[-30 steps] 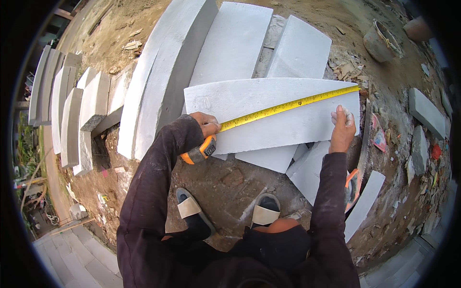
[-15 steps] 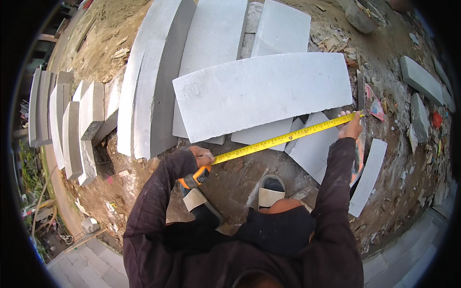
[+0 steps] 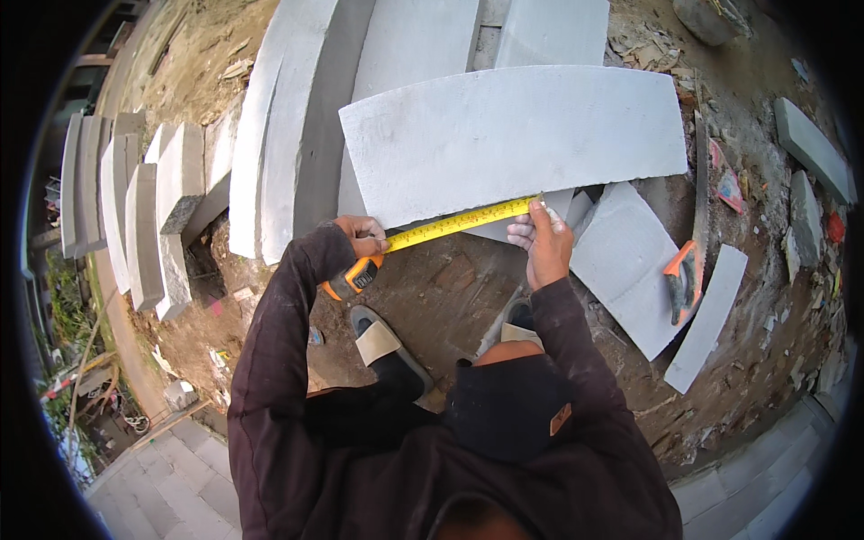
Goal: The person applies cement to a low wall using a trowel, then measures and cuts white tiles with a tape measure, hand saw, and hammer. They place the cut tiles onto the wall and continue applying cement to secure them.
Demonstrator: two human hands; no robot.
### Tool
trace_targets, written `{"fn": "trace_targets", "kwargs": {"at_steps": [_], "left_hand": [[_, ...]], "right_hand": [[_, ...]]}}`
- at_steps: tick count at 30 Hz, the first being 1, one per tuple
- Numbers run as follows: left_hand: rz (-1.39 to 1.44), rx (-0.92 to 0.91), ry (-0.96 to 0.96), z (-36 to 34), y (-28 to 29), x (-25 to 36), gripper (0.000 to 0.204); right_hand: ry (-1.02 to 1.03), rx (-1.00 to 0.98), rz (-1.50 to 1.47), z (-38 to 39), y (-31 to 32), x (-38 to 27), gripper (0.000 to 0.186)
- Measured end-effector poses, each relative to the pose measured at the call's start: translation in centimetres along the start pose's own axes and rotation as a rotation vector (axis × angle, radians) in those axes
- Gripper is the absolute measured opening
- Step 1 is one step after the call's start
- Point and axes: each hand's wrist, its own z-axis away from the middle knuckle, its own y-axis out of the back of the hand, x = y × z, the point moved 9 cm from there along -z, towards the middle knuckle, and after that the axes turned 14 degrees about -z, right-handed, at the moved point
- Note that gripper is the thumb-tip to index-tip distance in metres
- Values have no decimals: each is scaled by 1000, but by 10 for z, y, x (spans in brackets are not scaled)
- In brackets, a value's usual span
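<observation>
A yellow tape measure [image 3: 459,224] runs between my two hands along the near edge of a large pale block [image 3: 513,144]. My left hand [image 3: 360,237] is closed on it at the orange and black case [image 3: 354,278], by the block's near left corner. Pinched in the thumb and fingers of my right hand [image 3: 544,241] is the tape's free end, below the middle of the block's near edge. That block lies across other pale blocks beneath it.
A handsaw [image 3: 682,282] with an orange and black handle rests on a cut block [image 3: 625,265] at right, beside a narrow slab [image 3: 708,319]. Long blocks [image 3: 306,135] stand at left, with shorter ones [image 3: 180,180] beyond. A bucket [image 3: 711,20] sits far right.
My right hand has moved left, from near the block's right end to about its middle, and the drawn-out tape is shorter. The saw's handle, hidden behind my right arm before, now shows.
</observation>
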Motion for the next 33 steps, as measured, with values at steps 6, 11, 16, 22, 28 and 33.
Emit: {"fn": "trace_targets", "kwargs": {"at_steps": [6, 11, 16, 22, 28, 33], "left_hand": [[-97, -1, 64, 0, 10, 3, 16], [-257, 5, 90, -4, 28, -14, 16], [-204, 6, 68, -1, 35, -8, 15], [-221, -26, 20, -12, 36, -6, 16], [-236, -11, 68, -10, 37, -10, 20], [-266, 11, 133, -11, 35, -10, 25]], "right_hand": [[1, -29, 12, 0, -22, 27, 27], [-25, -8, -16, 5, -30, 46, 27], [38, 64, -24, 7, -34, 42, 25], [76, 93, -8, 5, -27, 36, 24], [81, 94, 16, 9, -31, 36, 24], [72, 121, 16, 7, -29, 34, 22]]}}
